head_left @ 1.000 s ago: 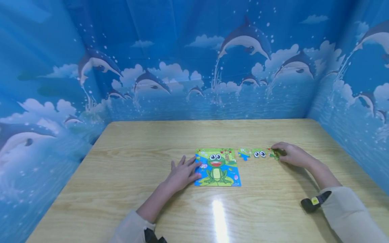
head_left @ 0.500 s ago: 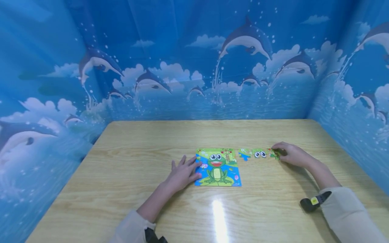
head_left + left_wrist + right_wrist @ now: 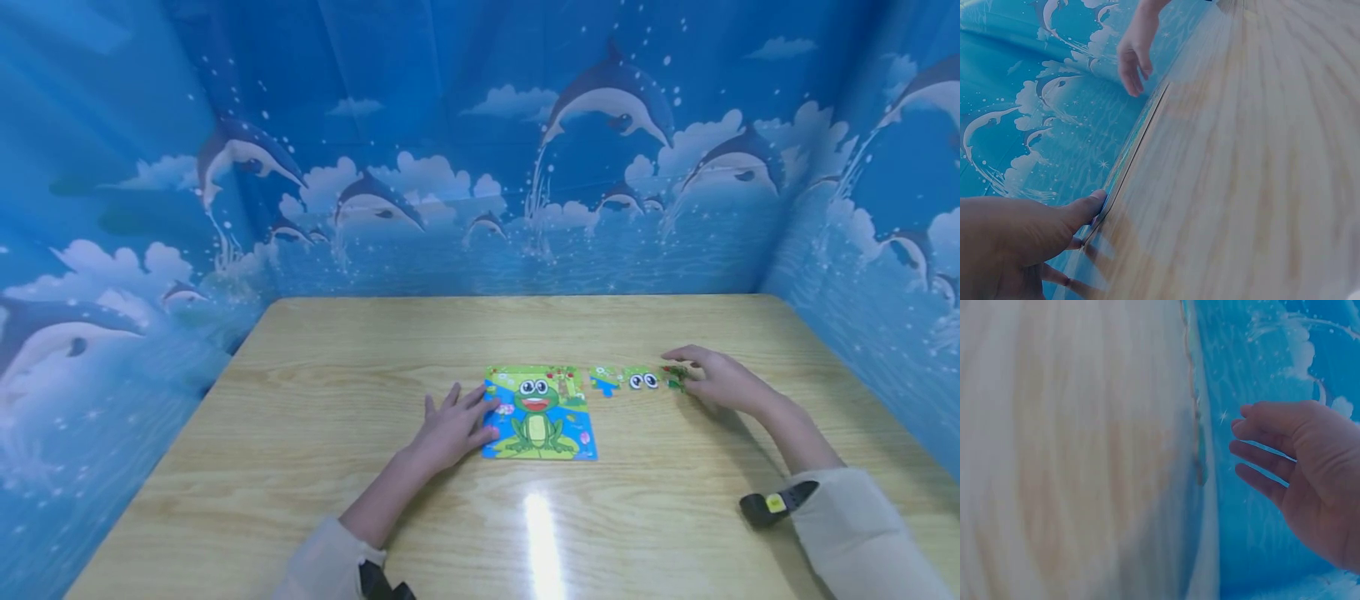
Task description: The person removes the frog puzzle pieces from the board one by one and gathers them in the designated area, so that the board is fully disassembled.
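Observation:
A square frog puzzle (image 3: 536, 425) lies flat on the wooden table. My left hand (image 3: 446, 427), fingers spread, rests against its left edge with the thumb and fingertips on it; the left wrist view shows the thumb (image 3: 1088, 207) at that edge. To the puzzle's right sit three puzzle pieces in a row: a blue-and-green one (image 3: 604, 382), one with the frog's eyes (image 3: 641, 379) and a green one with red spots (image 3: 675, 380). Just over this last piece hovers my right hand (image 3: 723, 382), partly covering it. In the right wrist view the right hand (image 3: 1310, 462) holds nothing and its fingers are loosely bent.
The wooden table (image 3: 337, 358) reaches back to a blue curtain (image 3: 420, 250) printed with dolphins, which also hangs along both sides. A bright light reflection (image 3: 543, 542) lies on the tabletop in front of the puzzle.
My right hand has come off the rightmost piece and lifted slightly, its fingers opening. The left hand stays on the puzzle's edge; the pieces look unmoved.

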Demonstrator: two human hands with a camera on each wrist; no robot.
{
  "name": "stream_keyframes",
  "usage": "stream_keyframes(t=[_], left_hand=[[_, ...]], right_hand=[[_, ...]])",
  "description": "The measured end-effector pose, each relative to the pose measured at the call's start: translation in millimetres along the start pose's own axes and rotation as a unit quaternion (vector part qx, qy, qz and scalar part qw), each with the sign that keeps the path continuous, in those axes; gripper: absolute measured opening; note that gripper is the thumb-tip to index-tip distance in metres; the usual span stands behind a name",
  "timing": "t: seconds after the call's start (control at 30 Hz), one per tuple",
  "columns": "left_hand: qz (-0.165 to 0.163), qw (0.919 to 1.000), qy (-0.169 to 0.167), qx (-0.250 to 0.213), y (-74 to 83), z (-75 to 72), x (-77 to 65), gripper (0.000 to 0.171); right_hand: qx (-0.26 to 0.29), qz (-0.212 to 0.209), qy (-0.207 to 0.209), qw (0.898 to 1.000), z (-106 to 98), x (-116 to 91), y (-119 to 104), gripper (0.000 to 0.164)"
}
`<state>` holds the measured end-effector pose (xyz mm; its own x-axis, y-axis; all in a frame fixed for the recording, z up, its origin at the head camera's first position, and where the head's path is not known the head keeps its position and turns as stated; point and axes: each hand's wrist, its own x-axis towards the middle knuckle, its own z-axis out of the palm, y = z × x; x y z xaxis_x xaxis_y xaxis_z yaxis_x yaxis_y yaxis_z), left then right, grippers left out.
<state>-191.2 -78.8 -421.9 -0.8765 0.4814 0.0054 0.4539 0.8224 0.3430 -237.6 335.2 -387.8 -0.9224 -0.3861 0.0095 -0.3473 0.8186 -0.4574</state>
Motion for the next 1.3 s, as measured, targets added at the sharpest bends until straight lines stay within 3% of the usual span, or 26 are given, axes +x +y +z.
stream_keyframes(t=[0.3,0.83,1.03,1.3], left_hand=[[-0.004,1.0,-0.002,0.0,-1.3,0.2,-0.5,0.054],[0.001,1.0,0.001,0.005,0.2,-0.2,-0.1,0.056],[-0.009,0.9999,-0.004,0.004,1.9,-1.1,-0.3,0.056],[0.005,0.9999,0.008,0.014,0.7,-0.6,-1.1,0.059]], right_hand=[[0.024,-0.06,0.021,0.998,4.1,13.9,-43.3,0.042],[0.058,-0.152,0.006,0.987,44.6,52.3,-111.3,0.038],[0.073,-0.174,-0.004,0.982,57.9,63.7,-133.0,0.038],[0.088,-0.182,-0.008,0.979,71.8,73.5,-156.5,0.037]])
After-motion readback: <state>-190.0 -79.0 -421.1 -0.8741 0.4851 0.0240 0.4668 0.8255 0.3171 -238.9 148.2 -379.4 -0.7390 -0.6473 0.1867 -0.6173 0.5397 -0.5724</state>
